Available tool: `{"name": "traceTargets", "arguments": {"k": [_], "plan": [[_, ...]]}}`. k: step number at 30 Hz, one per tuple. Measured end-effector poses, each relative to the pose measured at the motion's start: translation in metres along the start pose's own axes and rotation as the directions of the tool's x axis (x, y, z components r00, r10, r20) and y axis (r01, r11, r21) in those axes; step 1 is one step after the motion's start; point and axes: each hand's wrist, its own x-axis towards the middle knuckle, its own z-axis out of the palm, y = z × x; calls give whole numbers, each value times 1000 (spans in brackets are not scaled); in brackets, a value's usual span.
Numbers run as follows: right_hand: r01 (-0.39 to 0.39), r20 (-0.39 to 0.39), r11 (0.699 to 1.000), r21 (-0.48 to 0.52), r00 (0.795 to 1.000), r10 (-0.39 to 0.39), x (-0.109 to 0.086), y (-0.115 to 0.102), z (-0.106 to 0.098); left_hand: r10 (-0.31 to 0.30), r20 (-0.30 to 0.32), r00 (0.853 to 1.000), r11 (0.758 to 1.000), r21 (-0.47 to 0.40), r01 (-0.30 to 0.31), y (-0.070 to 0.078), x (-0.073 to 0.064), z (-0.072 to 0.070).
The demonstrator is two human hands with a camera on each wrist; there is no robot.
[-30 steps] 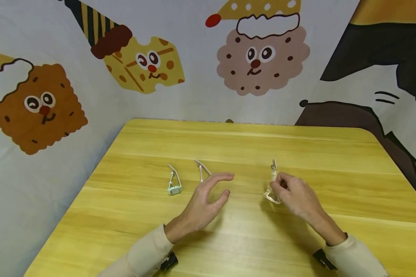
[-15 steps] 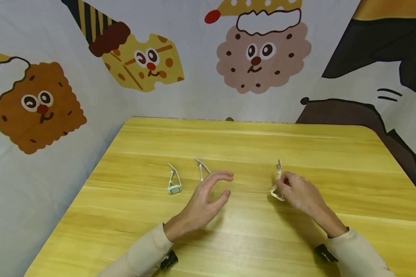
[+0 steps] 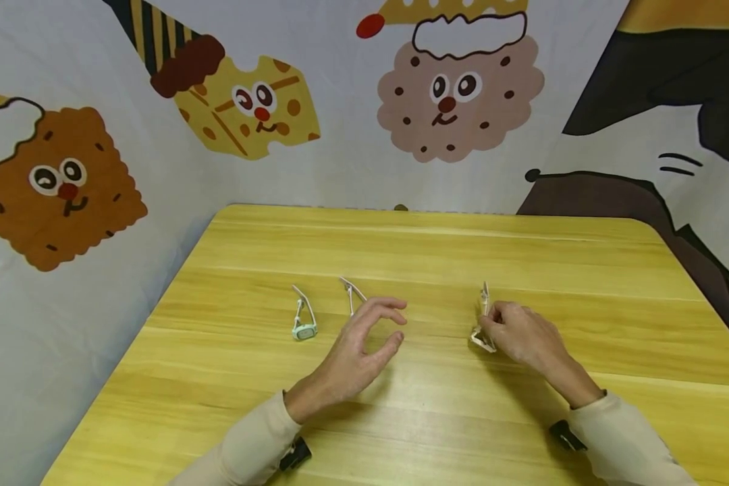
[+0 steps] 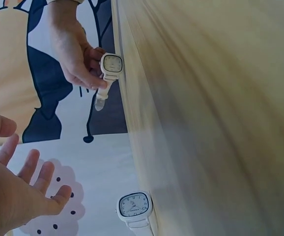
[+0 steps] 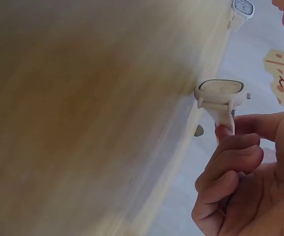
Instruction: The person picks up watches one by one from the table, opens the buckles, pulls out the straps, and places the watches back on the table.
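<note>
My right hand (image 3: 525, 339) pinches the strap of a cream wristwatch (image 5: 222, 92) between thumb and fingers. Its squarish case faces down the strap's lower end, close over the wooden table (image 3: 425, 432), and the strap's other end sticks out past the fingers. To the left, my left hand (image 3: 355, 354) hovers with fingers relaxed and apart, holding nothing. Behind it stands a white wristwatch (image 4: 134, 205), its dial plain in the left wrist view; from the head, the left hand hides its case. Farther left, a pale green wristwatch (image 3: 304, 331) rests with its strap standing up.
A pale cloth wall (image 3: 352, 182) printed with cartoon biscuits and cheese rises behind the table's far edge and along its left side. Black wrist mounts (image 3: 295, 455) are worn under both cream sleeves (image 3: 243, 439).
My right hand, with the cream watch, has shifted slightly right and then a little back left, and the watch has turned somewhat. The left hand stays nearly still.
</note>
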Motion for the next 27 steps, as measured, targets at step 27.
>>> {"name": "traceTargets", "arguments": {"k": [27], "plan": [[-58, 61, 993, -107, 996, 65, -2, 1, -1, -22, 43, 999, 996, 88, 18, -36, -4, 2]]}}
